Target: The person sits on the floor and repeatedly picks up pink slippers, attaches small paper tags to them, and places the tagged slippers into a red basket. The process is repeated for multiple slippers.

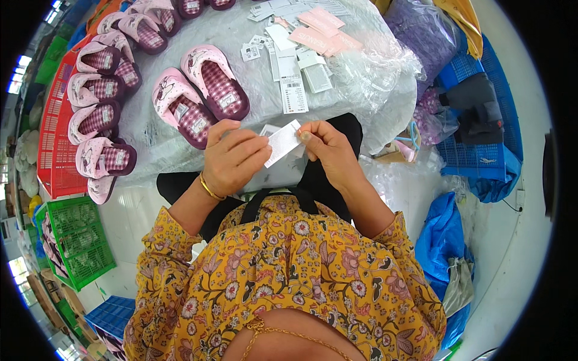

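Observation:
Between my hands, just off the table's near edge, is a small white paper label (pixel 282 144) with faint print. My left hand (pixel 236 157), a gold bangle at its wrist, has its fingers closed on the label's left end. The thumb and forefinger of my right hand (pixel 330 149) pinch its upper right corner. More pale paper shows partly behind it; how many pieces I cannot tell. Beyond my left hand lies a pair of pink slippers (pixel 208 78) with checked maroon insoles, side by side, each with a small label inside.
On the plastic-covered table (pixel 373 78) lie white paper tags (pixel 293 84) and pink cards (pixel 325 30). Similar slippers (pixel 96 117) line the left edge beside a red basket (pixel 57 129). A green crate (pixel 81 240) stands lower left, a blue basket (pixel 506 90) at right.

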A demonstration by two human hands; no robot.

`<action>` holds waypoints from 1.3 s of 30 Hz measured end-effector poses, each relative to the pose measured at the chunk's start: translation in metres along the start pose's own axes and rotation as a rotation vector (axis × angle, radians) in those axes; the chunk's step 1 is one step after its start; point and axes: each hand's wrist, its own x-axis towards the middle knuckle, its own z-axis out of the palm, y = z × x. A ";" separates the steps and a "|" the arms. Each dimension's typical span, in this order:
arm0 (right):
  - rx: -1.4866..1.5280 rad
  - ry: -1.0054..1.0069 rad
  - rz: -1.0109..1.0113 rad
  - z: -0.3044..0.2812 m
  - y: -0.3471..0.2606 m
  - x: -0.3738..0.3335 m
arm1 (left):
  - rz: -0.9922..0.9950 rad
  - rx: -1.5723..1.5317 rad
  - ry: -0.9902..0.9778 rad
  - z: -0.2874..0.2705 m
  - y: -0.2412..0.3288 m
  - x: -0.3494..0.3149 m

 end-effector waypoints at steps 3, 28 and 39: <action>-0.165 0.024 -0.085 0.001 0.004 -0.002 | -0.383 -0.383 -0.200 -0.002 0.001 0.007; -0.505 0.157 -0.277 0.014 0.001 -0.006 | -0.979 -0.714 -0.167 0.025 0.022 0.000; -0.506 0.165 -0.254 0.013 0.003 -0.007 | -0.434 -0.271 -0.189 0.026 0.016 -0.002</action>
